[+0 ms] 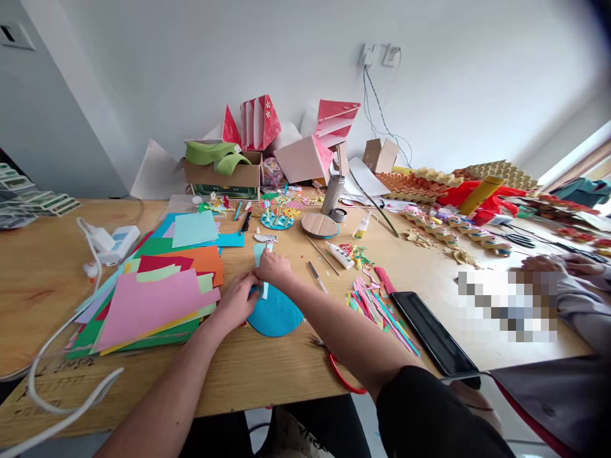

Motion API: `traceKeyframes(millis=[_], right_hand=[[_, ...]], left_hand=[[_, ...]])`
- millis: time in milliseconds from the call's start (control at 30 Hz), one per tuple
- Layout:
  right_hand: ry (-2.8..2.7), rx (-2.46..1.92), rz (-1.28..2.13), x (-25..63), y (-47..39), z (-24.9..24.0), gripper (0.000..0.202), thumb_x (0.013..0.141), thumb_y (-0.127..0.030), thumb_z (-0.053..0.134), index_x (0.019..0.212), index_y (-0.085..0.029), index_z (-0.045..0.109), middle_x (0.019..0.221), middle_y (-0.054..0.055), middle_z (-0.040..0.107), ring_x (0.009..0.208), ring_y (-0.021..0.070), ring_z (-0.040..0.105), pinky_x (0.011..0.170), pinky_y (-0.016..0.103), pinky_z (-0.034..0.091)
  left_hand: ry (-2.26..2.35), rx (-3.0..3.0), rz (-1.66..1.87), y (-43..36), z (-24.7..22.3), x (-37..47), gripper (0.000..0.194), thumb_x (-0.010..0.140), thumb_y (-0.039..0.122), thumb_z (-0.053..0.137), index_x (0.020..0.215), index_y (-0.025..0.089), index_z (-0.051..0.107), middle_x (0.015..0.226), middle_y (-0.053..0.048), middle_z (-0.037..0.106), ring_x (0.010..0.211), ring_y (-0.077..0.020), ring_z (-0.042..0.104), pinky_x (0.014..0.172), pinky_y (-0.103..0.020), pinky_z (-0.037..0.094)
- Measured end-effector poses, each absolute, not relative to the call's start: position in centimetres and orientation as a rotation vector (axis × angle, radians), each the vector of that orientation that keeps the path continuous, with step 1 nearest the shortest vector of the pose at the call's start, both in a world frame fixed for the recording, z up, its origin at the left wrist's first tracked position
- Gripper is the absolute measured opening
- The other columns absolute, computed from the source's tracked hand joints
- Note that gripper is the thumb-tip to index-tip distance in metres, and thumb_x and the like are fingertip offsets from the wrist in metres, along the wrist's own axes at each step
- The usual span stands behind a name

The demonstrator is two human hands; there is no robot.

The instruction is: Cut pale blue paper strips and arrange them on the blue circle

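Note:
A round blue paper disc (277, 315) lies on the table in front of me. Over its far edge is a pale blue paper strip (265, 290), pinched between the fingers of my right hand (274, 267). My left hand (240, 296) is closed at the strip's left side, its fingertips meeting those of the right; the hands partly hide the strip. Red-handled scissors (341, 372) lie under my right forearm, partly covered. Beyond the forearm rest a pen (315, 273) and a white glue bottle (340, 254).
Stacked coloured paper (157, 305) lies left, beside a white power strip (119, 245). Cut paper strips (382, 312) and a black tray (432, 331) are at right. A metal flask (333, 194) stands behind a cardboard disc (319, 225). Another person's sleeve (580, 302) shows far right.

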State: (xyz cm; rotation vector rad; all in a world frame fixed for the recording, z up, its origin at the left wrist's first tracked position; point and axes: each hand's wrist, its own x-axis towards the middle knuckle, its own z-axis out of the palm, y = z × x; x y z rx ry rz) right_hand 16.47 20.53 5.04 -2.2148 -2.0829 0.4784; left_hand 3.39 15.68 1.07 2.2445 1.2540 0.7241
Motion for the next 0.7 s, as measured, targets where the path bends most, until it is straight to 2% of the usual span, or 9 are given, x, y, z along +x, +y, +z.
traceKeyframes(millis=[133,333,500,633,700], right_hand=[[-2.061,-2.188,0.52,16.4,20.5,4.5,0.056,0.077,-0.028,0.066,0.127,-0.009,0.049,0.128,0.022,0.061,0.116,0.0307,0.06,0.09,0.037,0.048],[-2.076,-2.154,0.506,16.8,20.7,4.1,0.048,0.084,-0.022,0.064,0.128,-0.007,0.05,0.124,0.023,0.061,0.118,0.029,0.058,0.093,0.036,0.048],[-2.077,-2.192,0.532,17.3,21.3,4.4,0.035,0.093,-0.033,0.059,0.124,-0.017,0.057,0.124,0.01,0.059,0.104,0.0225,0.062,0.086,0.043,0.053],[-2.114,-2.208,0.642,19.2,22.0,5.8,0.034,0.094,-0.034,0.059,0.124,-0.017,0.057,0.124,0.009,0.059,0.103,0.0222,0.062,0.086,0.043,0.054],[-2.163,-2.189,0.708,20.9,22.4,7.0,0.027,0.095,-0.034,0.056,0.118,-0.022,0.061,0.125,0.007,0.059,0.104,0.0218,0.061,0.087,0.039,0.053]], left_hand=[[1.242,2.211,0.716,15.7,1.3,3.6,0.017,0.081,0.009,0.048,0.088,0.019,0.06,0.101,-0.009,0.066,0.105,-0.0245,0.06,0.094,-0.039,0.048],[1.249,2.162,0.721,15.7,1.3,3.7,0.018,0.081,0.009,0.049,0.089,0.02,0.061,0.102,-0.007,0.067,0.105,-0.0218,0.062,0.096,-0.038,0.049],[1.273,2.147,0.74,15.6,1.4,3.6,0.02,0.083,0.01,0.049,0.092,0.02,0.063,0.105,-0.008,0.069,0.107,-0.0224,0.063,0.096,-0.039,0.05],[1.293,2.147,0.76,15.6,1.5,3.5,0.022,0.083,0.009,0.048,0.095,0.019,0.064,0.107,-0.009,0.069,0.108,-0.0232,0.063,0.095,-0.039,0.05],[1.3,2.149,0.775,15.6,1.5,3.4,0.022,0.083,0.008,0.049,0.096,0.018,0.064,0.108,-0.009,0.069,0.109,-0.0232,0.062,0.097,-0.039,0.048]])
